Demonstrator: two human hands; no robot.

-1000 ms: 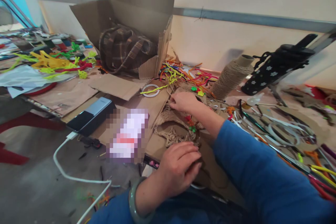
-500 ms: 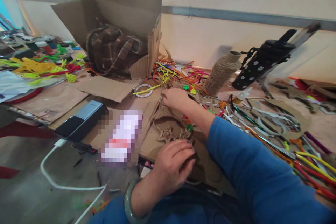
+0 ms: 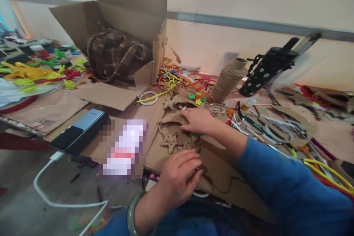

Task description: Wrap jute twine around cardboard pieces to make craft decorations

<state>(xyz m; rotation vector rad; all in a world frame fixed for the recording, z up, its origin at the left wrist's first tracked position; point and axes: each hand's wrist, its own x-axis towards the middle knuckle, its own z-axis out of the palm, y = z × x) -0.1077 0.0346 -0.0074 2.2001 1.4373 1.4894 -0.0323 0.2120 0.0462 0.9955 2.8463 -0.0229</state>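
My right hand is at a twine-wrapped crescent, its thumb and fingers closed on the edge. Nearer to me, my left hand is palm down with loosely bent fingers. A gap shows between its thumb and fingers, and nothing is visible in it. Just past its fingertips lie a twine star and a second twine star, partly covered by the hand. Beyond the crescent is another twine-covered piece bearing small green and yellow flowers.
A twine spool stands behind, near a black flowered case. An open carton holds a plaid bag. A power bank and a blurred-out phone lie left. Several pipe cleaners and scraps cover the right side.
My right hand has moved from the far end of the twine pieces back toward me, onto the crescent. The flowered piece and a star show more fully. My left hand has barely moved.
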